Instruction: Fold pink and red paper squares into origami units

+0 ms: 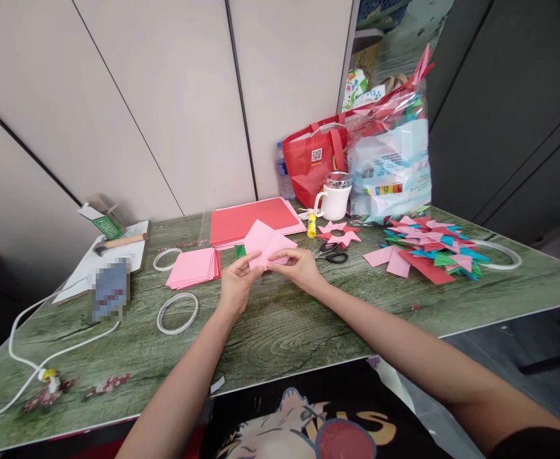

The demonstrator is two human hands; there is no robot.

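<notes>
Between both hands, above the table, is a pink sheet of paper (265, 241) with a crease down its middle. My left hand (236, 280) pinches its lower left edge between thumb and fingers. On the lower right edge, my right hand (299, 268) is closed in a similar pinch. Left of my hands lies a stack of pink paper squares (192, 266) with red ones beneath. A small green paper piece (240, 250) shows just behind my left fingers. Scissors (336, 257) with dark handles rest to the right of the paper, near a pink and red folded paper ring (338, 234).
Red and pink sheets (255, 220) lie behind. A glue stick (311, 225), white mug (336, 197), red bag (308, 162) and clear plastic bag (389, 166) stand at the back. Folded paper pieces (432, 242) pile up right; tape rolls (178, 313) and a hammer (120, 241) lie left.
</notes>
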